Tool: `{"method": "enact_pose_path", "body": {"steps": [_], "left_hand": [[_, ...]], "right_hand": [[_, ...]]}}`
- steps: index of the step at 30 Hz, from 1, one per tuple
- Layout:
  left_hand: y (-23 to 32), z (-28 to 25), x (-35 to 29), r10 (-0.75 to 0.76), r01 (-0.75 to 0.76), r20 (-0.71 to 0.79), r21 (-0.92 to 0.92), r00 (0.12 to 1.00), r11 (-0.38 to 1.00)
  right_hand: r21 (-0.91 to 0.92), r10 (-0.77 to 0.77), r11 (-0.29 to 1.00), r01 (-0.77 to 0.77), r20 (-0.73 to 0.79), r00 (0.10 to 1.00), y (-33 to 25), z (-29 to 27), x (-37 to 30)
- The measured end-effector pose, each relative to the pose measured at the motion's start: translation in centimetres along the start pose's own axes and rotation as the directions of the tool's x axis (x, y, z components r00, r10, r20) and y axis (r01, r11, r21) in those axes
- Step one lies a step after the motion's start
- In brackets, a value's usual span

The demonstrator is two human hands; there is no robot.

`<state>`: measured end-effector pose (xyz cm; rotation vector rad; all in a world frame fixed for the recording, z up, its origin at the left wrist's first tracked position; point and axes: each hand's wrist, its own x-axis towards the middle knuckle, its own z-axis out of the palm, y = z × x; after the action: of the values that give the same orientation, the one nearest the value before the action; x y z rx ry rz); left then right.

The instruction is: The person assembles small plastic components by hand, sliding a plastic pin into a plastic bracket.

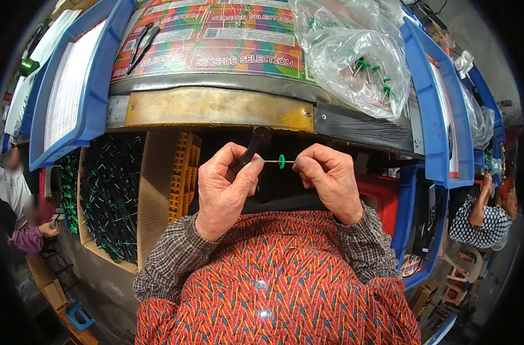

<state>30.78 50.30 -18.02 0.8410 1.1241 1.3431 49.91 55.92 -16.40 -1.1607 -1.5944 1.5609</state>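
In front of my chest, my left hand [227, 184] is closed around a black plastic part [260, 138] with a rounded upper end. A thin metal rod runs sideways from its fingertips, carrying a small green disc [282, 161]. The thumb and finger of my right hand [328, 178] pinch the rod's other end. Most of the black part is hidden behind the left fingers. Past both hands is the table's edge, with a yellowish metal strip [216, 109]. On the tabletop at the right, a clear plastic bag [354, 69] holds several rods with green discs.
Black pliers [142, 47] lie on the printed sheets [216, 52]. Blue bins [81, 80] flank the table. Below at the left stands a cardboard box [155, 190] of black parts, beside an orange crate [184, 178]. Other people sit at far left and far right.
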Motion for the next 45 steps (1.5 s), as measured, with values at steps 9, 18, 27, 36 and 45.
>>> {"method": "enact_pose_path", "body": {"steps": [9, 18, 27, 36, 45], "left_hand": [[-0.1, 0.0, 0.0, -0.009, 0.009, -0.001, -0.003, 1.0, 1.0], [-0.3, -0.1, 0.1, -0.004, 0.004, -0.011, -0.007, 1.0, 1.0], [-0.5, -0.2, 0.0, -0.014, 0.014, -0.013, 0.015, 1.0, 1.0], [-0.6, -0.2, -0.1, -0.015, 0.015, -0.021, 0.013, 1.0, 1.0], [-0.8, -0.2, -0.1, -0.017, 0.017, -0.023, 0.0, 1.0, 1.0]], "right_hand": [[0.121, 0.052, 0.991, -0.053, 0.015, 0.999, -0.3, -0.1, 0.2], [0.105, 0.059, 0.993, -0.058, -0.006, 0.998, -0.1, 0.0, 0.2], [0.162, 0.073, 0.984, -0.072, 0.002, 0.997, 0.6, 0.0, 0.2], [0.203, 0.078, 0.976, -0.074, -0.014, 0.997, 0.7, 0.3, 0.3], [0.181, 0.052, 0.982, -0.049, -0.008, 0.999, 1.4, 0.2, 0.2]]}}
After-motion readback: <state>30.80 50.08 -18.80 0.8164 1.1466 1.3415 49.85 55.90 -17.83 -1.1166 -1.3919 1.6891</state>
